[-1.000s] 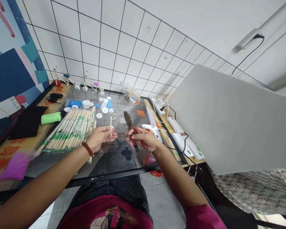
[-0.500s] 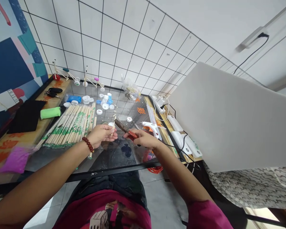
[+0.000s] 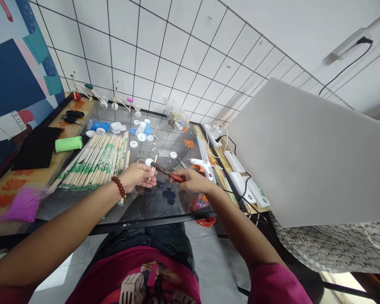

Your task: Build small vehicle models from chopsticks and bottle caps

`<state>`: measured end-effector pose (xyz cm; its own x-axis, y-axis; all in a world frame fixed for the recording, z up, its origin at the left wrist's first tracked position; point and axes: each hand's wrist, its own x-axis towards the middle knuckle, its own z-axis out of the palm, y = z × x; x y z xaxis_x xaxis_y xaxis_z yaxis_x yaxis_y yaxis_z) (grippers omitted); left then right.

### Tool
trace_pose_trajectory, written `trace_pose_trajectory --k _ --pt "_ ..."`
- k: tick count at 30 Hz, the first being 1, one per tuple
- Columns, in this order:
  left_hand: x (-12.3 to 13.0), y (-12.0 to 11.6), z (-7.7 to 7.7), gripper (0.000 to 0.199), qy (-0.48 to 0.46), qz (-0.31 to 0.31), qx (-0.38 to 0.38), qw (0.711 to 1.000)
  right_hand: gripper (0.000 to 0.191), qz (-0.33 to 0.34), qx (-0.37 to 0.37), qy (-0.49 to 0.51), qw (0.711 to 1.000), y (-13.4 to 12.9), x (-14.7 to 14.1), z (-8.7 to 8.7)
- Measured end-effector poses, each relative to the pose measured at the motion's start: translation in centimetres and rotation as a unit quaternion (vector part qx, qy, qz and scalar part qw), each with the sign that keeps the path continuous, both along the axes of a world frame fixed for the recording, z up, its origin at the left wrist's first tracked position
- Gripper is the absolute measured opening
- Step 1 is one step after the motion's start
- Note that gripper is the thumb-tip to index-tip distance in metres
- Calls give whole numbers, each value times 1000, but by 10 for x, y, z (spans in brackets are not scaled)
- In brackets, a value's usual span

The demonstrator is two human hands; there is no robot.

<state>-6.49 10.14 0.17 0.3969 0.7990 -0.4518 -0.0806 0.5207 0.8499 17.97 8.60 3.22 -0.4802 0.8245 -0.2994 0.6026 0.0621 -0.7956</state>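
My left hand [image 3: 139, 175] pinches short wooden chopstick pieces [image 3: 153, 166] that stick up from the fingertips. Wrapped round the red handles of a pair of pliers [image 3: 161, 169], my right hand [image 3: 190, 180] points the dark jaws left, and they meet or nearly meet the sticks. A white bottle cap [image 3: 148, 162] lies just behind the jaws. To the left of my left hand, a broad bundle of wrapped chopsticks [image 3: 91, 162] rests on the glass tabletop [image 3: 139, 215]. White and blue caps [image 3: 142, 137] sit behind it.
A white glue gun [image 3: 202, 166] lies on the right, near power strips [image 3: 240, 181] with cables. Stick-and-cap models [image 3: 123, 101] stand at the back left. Green clay [image 3: 68, 144] and a purple packet [image 3: 22, 204] lie left. A large pale panel [image 3: 319, 156] rises at the right.
The pliers have swung lower and flatter, and their jaws have moved onto or close against the sticks. My left hand stays almost in place; the whole view has shifted slightly.
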Motion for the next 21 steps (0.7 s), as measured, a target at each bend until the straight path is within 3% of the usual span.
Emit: trace_pose_trajectory --k 4,7,9,15,21 --pt "1 -2 1 22 18 5 0 1000 28 -24 86 -18 996 -2 -2 -5" --pt "0 -2 1 23 19 4 14 1000 29 -14 106 -30 994 -3 -5 -5" --pt "1 -2 0 24 19 -2 22 1000 30 -7 83 -8 997 -3 -8 -3" --pt "3 -3 5 22 31 -1 11 999 27 -25 -81 65 994 4 -10 1" --pt "1 -3 10 16 74 -31 17 997 25 -1 -40 -25 999 3 -14 3"
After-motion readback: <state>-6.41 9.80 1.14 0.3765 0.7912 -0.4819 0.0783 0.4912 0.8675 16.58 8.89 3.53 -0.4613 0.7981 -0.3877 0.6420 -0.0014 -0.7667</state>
